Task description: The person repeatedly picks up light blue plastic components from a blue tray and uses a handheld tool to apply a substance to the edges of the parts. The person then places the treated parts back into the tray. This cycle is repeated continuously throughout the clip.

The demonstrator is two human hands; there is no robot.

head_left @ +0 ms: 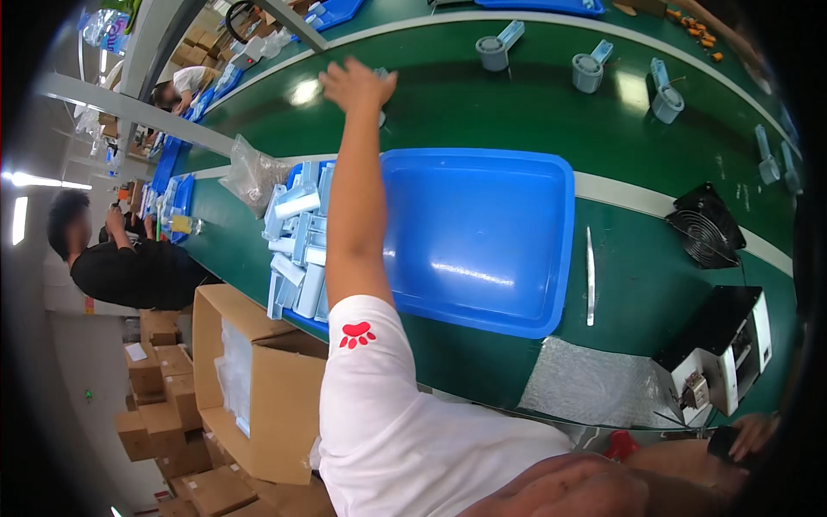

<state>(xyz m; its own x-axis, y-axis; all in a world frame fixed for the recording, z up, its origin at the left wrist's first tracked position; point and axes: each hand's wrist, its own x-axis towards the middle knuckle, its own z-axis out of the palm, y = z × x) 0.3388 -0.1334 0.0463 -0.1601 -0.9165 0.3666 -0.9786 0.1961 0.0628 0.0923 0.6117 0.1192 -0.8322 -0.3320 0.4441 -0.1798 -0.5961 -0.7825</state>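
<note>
My left arm stretches far over the green conveyor belt. My left hand point(355, 84) is open, its fingers spread and the thumb out to the right. Partly hidden behind its wrist and thumb is a grey-blue plastic part point(382, 118); I cannot tell whether they touch. Similar parts, each a round cup with a handle, stand along the belt, among them one cup part point(493, 53) and another point(587, 73). At the lower right edge my right hand point(751, 438) has its fingers around a black object point(724, 445), too dim to name.
A blue tray point(562, 250) lies below the belt, beside a pile of pale blue plastic pieces point(297, 202). To the right are a thin metal strip point(590, 276), bubble wrap point(594, 379), a black fan point(706, 226) and a black-and-white machine point(724, 353). Cartons point(284, 396) and co-workers are left.
</note>
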